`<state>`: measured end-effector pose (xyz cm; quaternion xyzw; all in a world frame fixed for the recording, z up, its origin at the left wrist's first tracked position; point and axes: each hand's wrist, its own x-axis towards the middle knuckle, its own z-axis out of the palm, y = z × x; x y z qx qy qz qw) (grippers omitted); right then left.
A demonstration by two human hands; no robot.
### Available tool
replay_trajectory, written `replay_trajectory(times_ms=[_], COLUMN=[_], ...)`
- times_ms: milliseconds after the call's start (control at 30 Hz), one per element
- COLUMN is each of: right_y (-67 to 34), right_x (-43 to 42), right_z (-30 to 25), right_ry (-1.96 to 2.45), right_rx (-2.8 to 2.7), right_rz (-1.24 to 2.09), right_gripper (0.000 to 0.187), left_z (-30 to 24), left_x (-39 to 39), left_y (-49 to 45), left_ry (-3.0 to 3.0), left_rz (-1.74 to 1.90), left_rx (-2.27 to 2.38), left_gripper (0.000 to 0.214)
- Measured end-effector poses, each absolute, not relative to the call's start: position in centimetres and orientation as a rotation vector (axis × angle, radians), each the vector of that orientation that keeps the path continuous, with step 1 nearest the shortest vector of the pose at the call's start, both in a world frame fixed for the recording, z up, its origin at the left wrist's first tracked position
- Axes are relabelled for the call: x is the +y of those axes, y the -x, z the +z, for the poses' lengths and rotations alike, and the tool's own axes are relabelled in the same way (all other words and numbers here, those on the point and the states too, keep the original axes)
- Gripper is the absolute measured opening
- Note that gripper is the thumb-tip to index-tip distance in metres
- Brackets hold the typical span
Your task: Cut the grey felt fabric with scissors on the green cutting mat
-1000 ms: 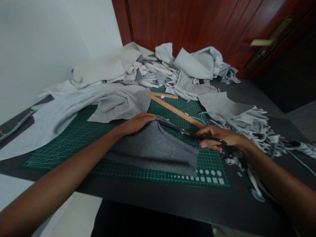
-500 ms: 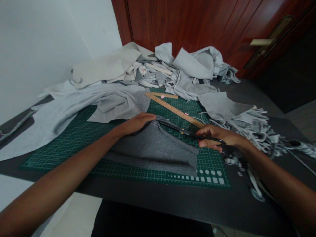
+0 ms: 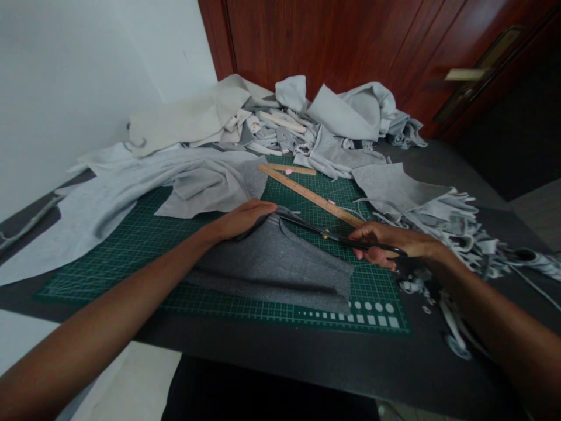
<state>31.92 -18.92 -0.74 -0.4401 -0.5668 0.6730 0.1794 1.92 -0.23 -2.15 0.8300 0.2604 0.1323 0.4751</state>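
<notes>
In the middle of the head view, a dark grey piece of fabric [image 3: 272,263] lies over the green cutting mat [image 3: 105,257]. My left hand [image 3: 249,216] is closed on its upper edge, fingers pinching the cloth. My right hand [image 3: 377,242] is wrapped round the handles of black scissors [image 3: 331,235]. Their blades point left along the fabric's top edge, with the tips close to my left fingertips. A narrow strip of cloth shows by the blades. Part of the blades is hard to make out against the dark fabric.
Wooden rulers [image 3: 313,197] lie on the mat behind the scissors. Light grey cloth [image 3: 210,184] spreads at the left. Fabric scraps [image 3: 456,228] heap at the right, and more cloth [image 3: 350,111] is piled against the wooden door [image 3: 333,41]. A white wall [image 3: 87,76] stands left.
My right hand and the scissors have shifted slightly to the right, and the scissor handles look a little different in angle. My left hand stays on the fabric.
</notes>
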Motion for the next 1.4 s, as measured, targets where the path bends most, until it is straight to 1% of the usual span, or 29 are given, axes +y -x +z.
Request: replay_trajectory(times_ms=[233,367,600,767,967,1167,1400], right_y=[-32.0,-32.2,-32.1,-32.2,-32.3,-32.3,-32.1], right_x=[-18.9,-18.9,-19.0,-18.9,-18.9,-19.0,-18.9], right_z=[-0.8,-1.2,-1.3,-1.3,-1.5,-1.5,-1.2], right_ry=[1.249,1.221,1.206,1.221,1.215,1.21,1.261], right_rx=[-1.617,-1.598,-1.631,-1.645,-1.635,-1.641,-1.679], right_rz=[1.886,1.882,1.848,1.841,1.841,1.849,1.823], right_gripper=[0.047,0.044,0.051,0.052,0.053,0.05,0.049], left_z=[-1.6,-1.3,-1.4,-1.3,-1.5,-1.5,-1.5], left_x=[-0.7,-1.0,-1.1,-1.1,-0.8,-0.9,-1.1], left_y=[-2.1,-2.2,-2.3,-2.7,-3.2,-3.2,-2.9], left_ry=[-2.001,-1.975,-1.94,-1.949,-1.997,-1.958,-1.982], left_rz=[0.321,0.319,0.271,0.237,0.261,0.239,0.302], left_rx=[0.639,0.661,0.688,0.73,0.722,0.713,0.629], left_gripper=[0.039,0.042,0.046,0.049,0.047,0.046,0.041])
